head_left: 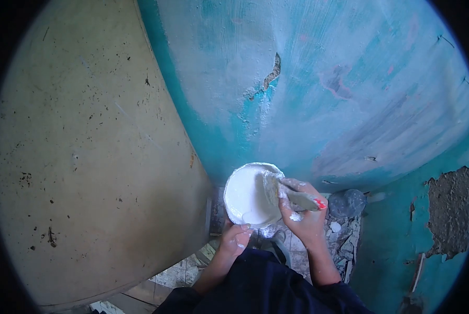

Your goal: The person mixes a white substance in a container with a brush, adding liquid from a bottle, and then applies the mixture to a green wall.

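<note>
A round bucket of white paint [243,194] is held up in front of my body, close to the wall. My left hand [236,238] grips its near rim at the lower left. In my right hand [303,213] is a paintbrush [298,200], its handle marked red at the end. The brush's bristles lie over the right side of the bucket, by the inner wall, and look coated with white. White smears show on the fingers of both hands. My left fingers beneath the bucket are hidden.
Ahead rises a turquoise wall [229,112] partly covered in whitish paint, with a chipped patch [272,72]. A large speckled beige panel [98,157] stands at the left. Below right are a grey rounded container [348,203] and rubble [344,240]. The right wall has a broken plaster patch [450,212].
</note>
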{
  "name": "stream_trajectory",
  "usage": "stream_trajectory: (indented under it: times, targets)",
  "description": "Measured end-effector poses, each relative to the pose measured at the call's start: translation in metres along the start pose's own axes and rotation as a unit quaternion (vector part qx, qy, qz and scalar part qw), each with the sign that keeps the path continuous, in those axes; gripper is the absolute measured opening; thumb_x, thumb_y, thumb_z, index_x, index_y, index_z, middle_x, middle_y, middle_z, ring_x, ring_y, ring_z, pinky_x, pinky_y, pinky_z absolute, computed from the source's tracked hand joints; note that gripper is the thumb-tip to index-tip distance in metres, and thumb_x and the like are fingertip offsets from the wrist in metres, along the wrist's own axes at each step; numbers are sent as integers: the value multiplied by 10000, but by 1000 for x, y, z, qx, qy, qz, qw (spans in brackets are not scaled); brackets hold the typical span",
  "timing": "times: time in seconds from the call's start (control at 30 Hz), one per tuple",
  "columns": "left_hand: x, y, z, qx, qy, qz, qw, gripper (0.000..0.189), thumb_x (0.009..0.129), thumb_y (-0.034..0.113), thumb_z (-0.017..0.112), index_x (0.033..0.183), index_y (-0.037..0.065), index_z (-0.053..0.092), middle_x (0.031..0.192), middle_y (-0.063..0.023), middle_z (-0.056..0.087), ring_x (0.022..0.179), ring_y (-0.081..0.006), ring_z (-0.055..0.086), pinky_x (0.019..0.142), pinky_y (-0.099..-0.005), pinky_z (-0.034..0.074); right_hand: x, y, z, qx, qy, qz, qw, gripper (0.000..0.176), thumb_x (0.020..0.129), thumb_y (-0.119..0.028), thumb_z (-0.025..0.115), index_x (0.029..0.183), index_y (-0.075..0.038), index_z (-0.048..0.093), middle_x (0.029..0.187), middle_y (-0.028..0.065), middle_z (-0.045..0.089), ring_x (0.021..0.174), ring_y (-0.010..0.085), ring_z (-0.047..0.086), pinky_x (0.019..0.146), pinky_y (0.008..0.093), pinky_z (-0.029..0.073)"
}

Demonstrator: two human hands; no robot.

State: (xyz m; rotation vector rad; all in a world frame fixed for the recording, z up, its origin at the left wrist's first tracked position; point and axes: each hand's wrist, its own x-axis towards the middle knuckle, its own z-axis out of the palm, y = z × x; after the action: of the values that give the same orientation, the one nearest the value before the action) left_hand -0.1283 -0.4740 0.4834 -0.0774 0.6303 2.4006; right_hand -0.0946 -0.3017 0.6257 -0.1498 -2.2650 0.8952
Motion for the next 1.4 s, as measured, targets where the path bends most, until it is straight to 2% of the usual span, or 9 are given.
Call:
stream_trajectory:
  times: [0.23, 0.4, 0.5, 0.57, 0.67, 0.83, 0.93, 1.17, 1.4]
  targets:
    - [-4, -9, 14, 14, 37, -15, 999, 712, 723, 34, 585, 1397, 34, 356, 1271, -173, 524, 1207, -322, 517, 1037, -476, 402, 7, 3, -1, -67, -74, 14, 995, 246, 733, -110, 702, 963, -29, 672, 853, 126, 657, 716, 293, 667, 638, 347, 525]
    - [1, -15, 22, 1, 18, -21, 1000, 833, 710, -29, 585, 1448, 163, 250, 1351, -144, 412, 1264, -302, 447, 1040, -468, 400, 5, 13, 5, -85, -116, 35, 989, 300, 727, -145, 701, 1008, -52, 650, 866, 122, 648, 728, 325, 651, 626, 390, 524]
    - [2, -19, 22, 7, 4, -22, 1000, 853, 716, -29, 586, 1461, 174, 222, 1367, -141, 388, 1272, -302, 436, 1043, -475, 395, 7, 15, 2, -85, -96, 36, 991, 203, 746, -103, 709, 937, -34, 704, 832, 117, 682, 623, 233, 659, 600, 315, 520]
    - [2, -21, 24, 9, 8, -18, 1000, 857, 722, -33, 585, 1466, 173, 213, 1368, -142, 384, 1274, -302, 434, 1041, -472, 398, 5, 21, -9, -14, -99, 136, 986, 305, 788, -90, 684, 1088, -39, 664, 992, 136, 691, 790, 239, 694, 705, 347, 538]
    - [2, -22, 31, 15, 16, -11, 1000, 863, 732, -40, 583, 1474, 171, 196, 1367, -142, 381, 1275, -300, 432, 1032, -461, 403, 0, 54, -14, 121, 15, 91, 988, 261, 838, -53, 655, 1093, 4, 659, 1050, 145, 692, 868, 176, 676, 768, 308, 525]
    - [4, -26, 47, 32, 24, -3, 999, 862, 742, -45, 587, 1475, 167, 187, 1357, -138, 392, 1274, -289, 436, 1017, -441, 413, -19, 87, -28, 360, 148, 331, 860, 198, 931, -75, 618, 1096, 33, 618, 1046, 91, 650, 965, 137, 618, 835, 283, 498]
    - [6, -33, 53, 42, 27, -6, 999, 849, 743, -44, 589, 1464, 167, 194, 1357, -139, 397, 1273, -285, 439, 1017, -439, 412, -31, 112, -31, 456, 161, 381, 788, 283, 951, -105, 574, 1206, 14, 548, 1160, 80, 618, 1033, 160, 611, 873, 296, 506]
    - [11, -60, 76, 88, 34, -1, 996, 856, 721, -33, 582, 1460, 154, 192, 1374, -151, 383, 1290, -313, 430, 1040, -485, 399, -48, 159, -40, 622, 176, 421, 636, 292, 969, -143, 530, 1218, 10, 537, 1204, 132, 623, 1096, 223, 625, 943, 340, 530]
    - [20, -95, 99, 101, 49, 0, 994, 863, 727, -59, 594, 1458, 155, 188, 1377, -141, 382, 1298, -301, 416, 1043, -479, 391, -53, 204, -59, 690, 179, 432, 552, 267, 973, -150, 531, 1194, 1, 550, 1153, 128, 649, 1058, 226, 646, 922, 343, 546]
